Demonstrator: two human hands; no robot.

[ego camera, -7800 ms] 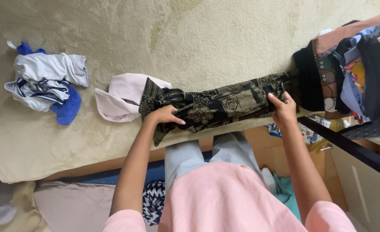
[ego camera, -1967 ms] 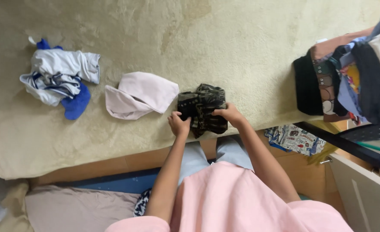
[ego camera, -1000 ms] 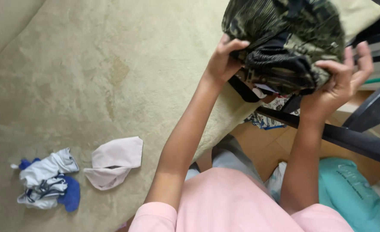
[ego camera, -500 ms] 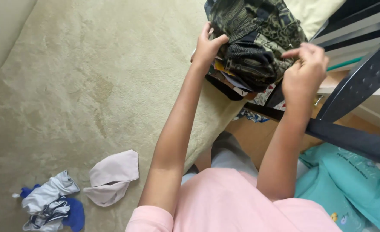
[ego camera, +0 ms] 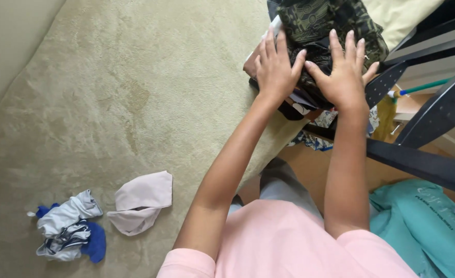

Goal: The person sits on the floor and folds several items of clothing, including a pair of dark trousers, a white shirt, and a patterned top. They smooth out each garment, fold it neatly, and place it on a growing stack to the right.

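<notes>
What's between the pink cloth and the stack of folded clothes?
Only bare beige blanket, in the head view. The pink cloth lies low left; the stack sits top right under both hands.

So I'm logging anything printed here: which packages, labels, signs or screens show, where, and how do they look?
Teal cloth item: lower right on the floor, crumpled, with a small dark print on top.
Patterned blue-and-white piece: under the clothes pile by the bed edge; what it is, unclear.
No signs or screens.

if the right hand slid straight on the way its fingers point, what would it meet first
The right hand lies flat on the dark patterned folded garment, fingers pointing up the picture. Going on, it would run along more of that garment first, then probably the pale yellow-green bedding beyond, though depth is unclear.
</notes>
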